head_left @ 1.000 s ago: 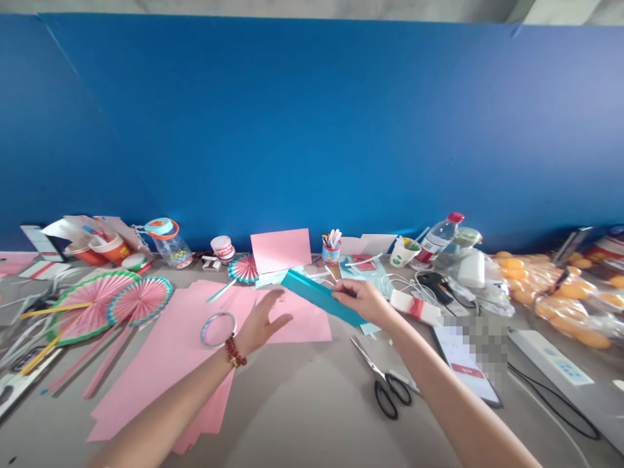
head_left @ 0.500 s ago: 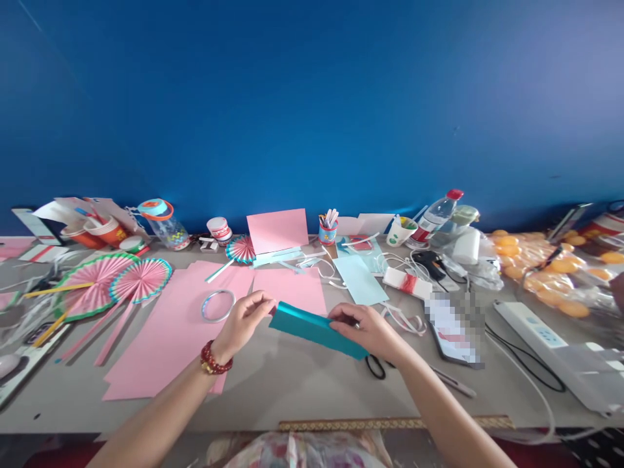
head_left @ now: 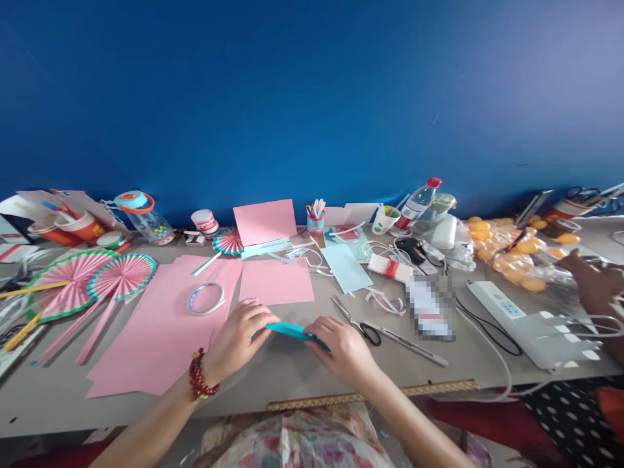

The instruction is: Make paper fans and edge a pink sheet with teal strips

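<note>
Left hand (head_left: 238, 339) and right hand (head_left: 344, 348) pinch the teal strip (head_left: 288, 330), fingers (head_left: 258, 319) closed on its ends; uneven pressure might skew it

Closed off across the whole upper half of the frame by a broad, smooth, deep-blue wall panel (head_left: 244, 97), turning paler and almost violet towards the upper right, and marked there with small, faint scuffs (head_left: 434, 119). Furnished below, from left edge to right edge, with a long, flat, grey tabletop (head_left: 277, 370). Lit softly, with rather weak shadows.
</note>
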A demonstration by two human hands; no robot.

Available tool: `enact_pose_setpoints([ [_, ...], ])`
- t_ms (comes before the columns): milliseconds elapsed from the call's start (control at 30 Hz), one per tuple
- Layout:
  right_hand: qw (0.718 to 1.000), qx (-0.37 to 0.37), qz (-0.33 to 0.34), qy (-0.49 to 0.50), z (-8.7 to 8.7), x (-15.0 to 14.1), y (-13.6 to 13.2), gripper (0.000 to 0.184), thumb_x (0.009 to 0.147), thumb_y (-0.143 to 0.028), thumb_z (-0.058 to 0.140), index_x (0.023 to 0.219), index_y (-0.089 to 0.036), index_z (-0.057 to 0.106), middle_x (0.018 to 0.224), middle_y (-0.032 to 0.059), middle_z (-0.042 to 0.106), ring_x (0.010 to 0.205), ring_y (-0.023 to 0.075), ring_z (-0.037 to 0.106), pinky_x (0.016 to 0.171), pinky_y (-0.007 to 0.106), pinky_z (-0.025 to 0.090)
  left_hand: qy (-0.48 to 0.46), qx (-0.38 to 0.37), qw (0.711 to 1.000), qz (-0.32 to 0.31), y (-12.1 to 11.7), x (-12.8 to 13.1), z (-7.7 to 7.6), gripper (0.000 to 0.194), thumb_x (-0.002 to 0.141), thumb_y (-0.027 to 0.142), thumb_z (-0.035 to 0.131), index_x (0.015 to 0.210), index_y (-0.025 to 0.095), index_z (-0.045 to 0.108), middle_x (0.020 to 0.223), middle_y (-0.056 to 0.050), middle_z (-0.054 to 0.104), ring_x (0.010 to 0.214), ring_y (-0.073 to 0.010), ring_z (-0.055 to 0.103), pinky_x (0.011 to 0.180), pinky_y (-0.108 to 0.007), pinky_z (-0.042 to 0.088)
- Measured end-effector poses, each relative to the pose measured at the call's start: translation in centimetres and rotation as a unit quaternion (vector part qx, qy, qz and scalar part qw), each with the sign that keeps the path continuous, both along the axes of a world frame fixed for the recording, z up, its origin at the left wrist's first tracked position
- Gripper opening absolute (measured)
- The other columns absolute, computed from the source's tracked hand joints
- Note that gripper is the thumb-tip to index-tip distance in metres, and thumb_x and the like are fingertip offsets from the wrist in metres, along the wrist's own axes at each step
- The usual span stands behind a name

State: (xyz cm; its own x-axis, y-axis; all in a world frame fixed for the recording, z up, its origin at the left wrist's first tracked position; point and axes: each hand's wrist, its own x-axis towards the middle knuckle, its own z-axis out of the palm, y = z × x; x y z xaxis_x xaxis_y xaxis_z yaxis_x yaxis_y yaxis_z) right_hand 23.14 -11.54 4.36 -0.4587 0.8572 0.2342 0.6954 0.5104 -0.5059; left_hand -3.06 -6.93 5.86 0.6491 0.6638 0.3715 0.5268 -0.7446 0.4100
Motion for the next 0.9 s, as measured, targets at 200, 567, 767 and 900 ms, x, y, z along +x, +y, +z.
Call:
enact_pose_setpoints([
  [200,0.99,-0.029,-0.126,0.048,-1.5,-1.3,-2.5,0.007,0.092,-0.025,0.056,0.09,-0.02,0.061,0.077,0.0006,0.063,0.064,0.0142,0.058,0.06,0.024,0.039,-0.185,-0.048,0.965,0.182,-0.8,-0.2,-1.1,0.036,0.094,0.03,0.057,0.129,0.024,0.051,0.131,-0.011,0.057,0.121,-0.0254,0.056,0.101,-0.044,0.05],
  [567,0.99,-0.015,-0.076,0.121,-1.3,-1.3,-3.4,0.027,0.097,-0.043,0.053,0.108,-0.02,0.062,0.085,0.0026,0.065,0.062,0.0127,0.058,0.059,0.023,0.043,-0.236,-0.292,0.916,0.14,-1.5,4.0,-2.9,0.026,0.096,0.042,0.048,0.105,0.02,0.059,0.096,-0.004,0.07,0.089,-0.0176,0.067,0.08,-0.028,0.055],
  [767,0.963,0.06,-0.263,0.015,-2.4,7.3,-3.7,0.021,0.098,-0.036,0.049,0.093,-0.021,0.064,0.086,0.0052,0.067,0.077,0.019,0.063,0.069,0.028,0.047,-0.004,-0.269,0.963,-0.001,1.3,1.8,-2.6,0.029,0.096,0.028,0.046,0.117,0.027,0.066,0.115,-0.003,0.071,0.105,-0.0203,0.067,0.093,-0.031,0.052],
  [900,0.954,0.074,-0.285,-0.052,-3.4,10.6,-4.6,0.024,0.098,-0.04,0.049,0.094,-0.022,0.063,0.091,0.0064,0.068,0.084,0.0224,0.064,0.077,0.032,0.049,0.11,-0.193,0.974,-0.048,1.5,2.2,-3.2,0.03,0.096,0.02,0.046,0.116,0.026,0.067,0.105,-0.003,0.07,0.097,-0.0191,0.067,0.088,-0.032,0.052],
])
